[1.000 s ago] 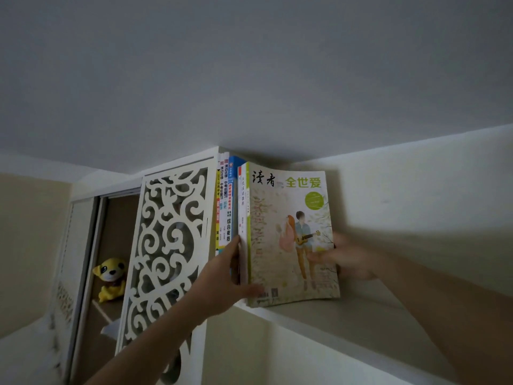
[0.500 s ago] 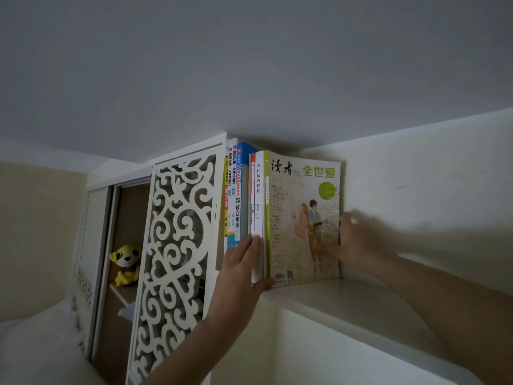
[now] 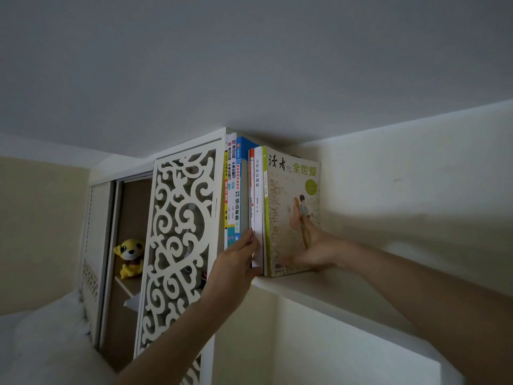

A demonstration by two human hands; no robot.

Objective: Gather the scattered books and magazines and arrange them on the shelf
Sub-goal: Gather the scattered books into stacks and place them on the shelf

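Observation:
Several books stand upright in a row on a high white shelf (image 3: pixel 319 294) just under the ceiling. A blue-spined book (image 3: pixel 238 195) stands at the left, a white-spined book (image 3: pixel 258 207) in the middle. A magazine (image 3: pixel 288 195) with a pale illustrated cover and green spine closes the row on the right. My left hand (image 3: pixel 236 262) lies with straight fingers against the lower spines of the middle books. My right hand (image 3: pixel 319 248) presses flat on the magazine's lower cover.
A white fretwork panel (image 3: pixel 177 240) borders the books on the left. Behind it a cabinet shelf holds a yellow plush toy (image 3: pixel 130 257). The ceiling sits just above the books. The shelf runs on to the right along the wall.
The magazine has gone from tilted to upright against the row. My right hand moved from behind its far edge onto the front cover. My left hand stays at the spines.

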